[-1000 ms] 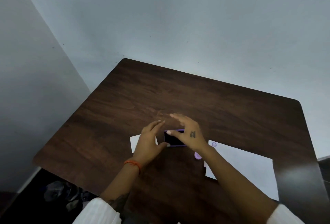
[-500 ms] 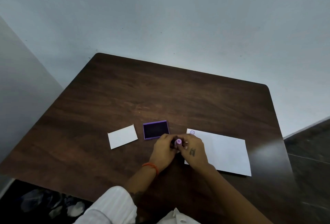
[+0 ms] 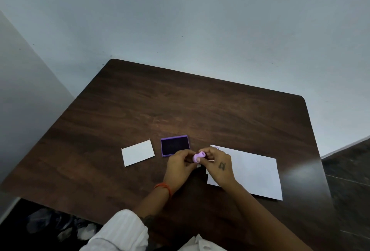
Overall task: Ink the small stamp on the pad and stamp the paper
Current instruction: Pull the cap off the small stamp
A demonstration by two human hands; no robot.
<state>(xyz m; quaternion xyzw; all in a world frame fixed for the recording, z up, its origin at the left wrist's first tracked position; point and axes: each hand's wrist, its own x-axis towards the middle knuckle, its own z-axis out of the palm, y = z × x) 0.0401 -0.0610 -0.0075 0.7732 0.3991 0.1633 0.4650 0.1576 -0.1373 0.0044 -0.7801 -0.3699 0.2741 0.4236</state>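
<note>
The small lilac stamp [image 3: 198,156] is held above the table between both hands, just right of the open purple ink pad [image 3: 175,145]. My left hand [image 3: 180,164] pinches it from the left and my right hand [image 3: 219,165] from the right. The white paper [image 3: 254,172] lies to the right, partly under my right hand, with a faint purple stamp mark [image 3: 216,147] at its far left corner.
A small white card or lid [image 3: 138,152] lies left of the ink pad. The dark wooden table [image 3: 180,106] sits in a corner against pale walls. Dark floor shows at the right and clutter below the near left edge.
Both hands left the ink pad, which now lies open and uncovered. They picked up the small stamp and have raised and tilted it between the fingertips. The camera view shifted.
</note>
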